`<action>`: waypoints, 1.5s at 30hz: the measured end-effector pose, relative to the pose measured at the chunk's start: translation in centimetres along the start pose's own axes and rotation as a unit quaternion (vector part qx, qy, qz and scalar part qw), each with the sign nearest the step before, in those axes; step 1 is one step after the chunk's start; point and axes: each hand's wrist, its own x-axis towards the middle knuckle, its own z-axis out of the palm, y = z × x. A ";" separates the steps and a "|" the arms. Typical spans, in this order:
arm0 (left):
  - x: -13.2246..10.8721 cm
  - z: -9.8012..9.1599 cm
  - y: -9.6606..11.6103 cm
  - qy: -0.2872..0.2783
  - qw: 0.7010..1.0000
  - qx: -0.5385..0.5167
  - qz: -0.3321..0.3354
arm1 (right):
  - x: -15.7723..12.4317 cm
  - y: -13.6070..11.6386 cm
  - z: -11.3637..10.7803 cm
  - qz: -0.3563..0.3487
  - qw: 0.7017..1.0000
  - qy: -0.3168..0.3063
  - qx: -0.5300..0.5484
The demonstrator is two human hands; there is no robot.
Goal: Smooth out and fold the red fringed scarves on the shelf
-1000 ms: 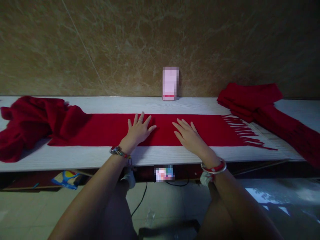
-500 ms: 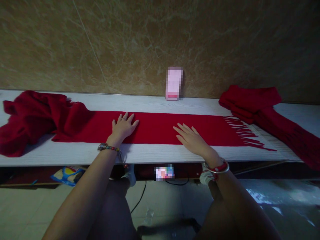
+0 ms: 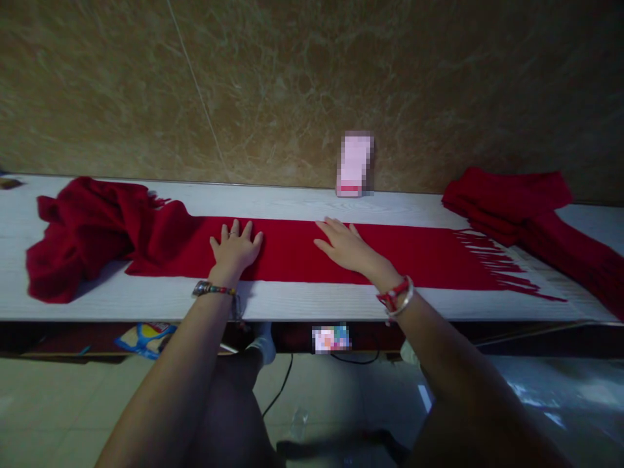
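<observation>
The red scarf point(image 3: 288, 252) stretches lengthwise from left to right beneath outspread, empty fingers point(image 3: 247, 231), the right hand point(image 3: 351, 248) nearer its fringe point(image 3: 489, 255) than the left hand point(image 3: 234, 252).

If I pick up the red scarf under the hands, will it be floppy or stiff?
Probably floppy: the red scarf bunches into soft folds at its left end. It's likely light for its length, since the cloth looks thin under the left hand and right hand. Its fringe may dangle, as the strands lie loose.
</observation>
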 end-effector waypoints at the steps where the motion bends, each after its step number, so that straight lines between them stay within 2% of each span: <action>1: 0.0 0.0 0.0 0.000 1.000 0.001 0.000 | 1.2 -1.3 0.3 -0.015 1.000 -0.001 0.010; 3: 0.0 0.0 -0.1 -0.001 1.000 0.001 -0.001 | 3.2 -3.4 1.2 -0.049 0.999 -0.007 0.020; 5: -0.1 -0.1 -0.1 -0.006 1.000 0.002 -0.002 | 4.5 -4.4 2.2 -0.070 0.997 -0.018 0.014; 7: -0.1 -0.1 -0.2 -0.005 1.000 -0.001 -0.003 | 4.9 -4.0 2.9 -0.071 0.997 -0.031 -0.001; 9: -0.1 0.0 -0.2 -0.001 1.000 -0.005 0.004 | 4.6 -2.6 3.1 -0.055 0.997 -0.042 -0.019; 13: 0.2 0.2 -0.5 0.016 1.000 -0.010 0.019 | 2.7 2.8 2.3 0.000 0.998 -0.044 -0.044; 18: 0.5 0.5 -0.7 0.029 0.999 -0.015 0.018 | -0.9 11.8 0.5 0.102 0.992 -0.044 -0.065; 22: 0.4 0.4 -0.7 0.031 0.999 -0.018 0.018 | -4.3 18.3 -1.1 0.190 0.979 -0.019 -0.077; 25: 0.2 0.2 -0.5 0.025 0.999 -0.015 0.016 | -6.3 21.4 -2.3 0.257 0.963 -0.001 -0.081; 28: 0.0 -0.1 -0.3 0.016 1.000 -0.014 0.016 | -7.1 22.7 -3.1 0.288 0.954 0.011 -0.081; 30: -0.1 -0.3 -0.3 0.010 1.000 -0.013 0.014 | -6.9 22.1 -3.2 0.297 0.951 0.027 -0.085; 32: -0.2 -0.3 -0.3 0.014 1.000 -0.010 0.013 | -6.3 20.1 -3.0 0.278 0.955 0.052 -0.088; 34: -0.5 -0.3 -0.2 0.037 0.999 -0.011 0.023 | -5.6 16.6 -2.4 0.213 0.971 0.071 -0.081; 37: -1.4 0.0 0.7 0.065 0.996 -0.024 0.056 | -4.8 9.6 -1.0 0.075 0.995 0.041 -0.043; 39: -2.3 0.2 1.5 0.049 0.995 -0.024 0.084 | -4.3 5.0 0.1 -0.005 0.999 0.019 -0.026; 41: -3.1 0.5 2.3 0.017 0.993 -0.006 0.118 | -3.9 1.4 1.2 -0.054 0.998 0.004 -0.022; 43: -3.6 0.7 2.7 -0.012 0.988 0.023 0.150 | -3.5 -0.6 2.2 -0.070 0.997 -0.007 -0.025; 45: -3.8 0.8 2.7 -0.029 0.985 0.045 0.167 | -3.5 -1.2 2.7 -0.066 0.997 -0.013 -0.035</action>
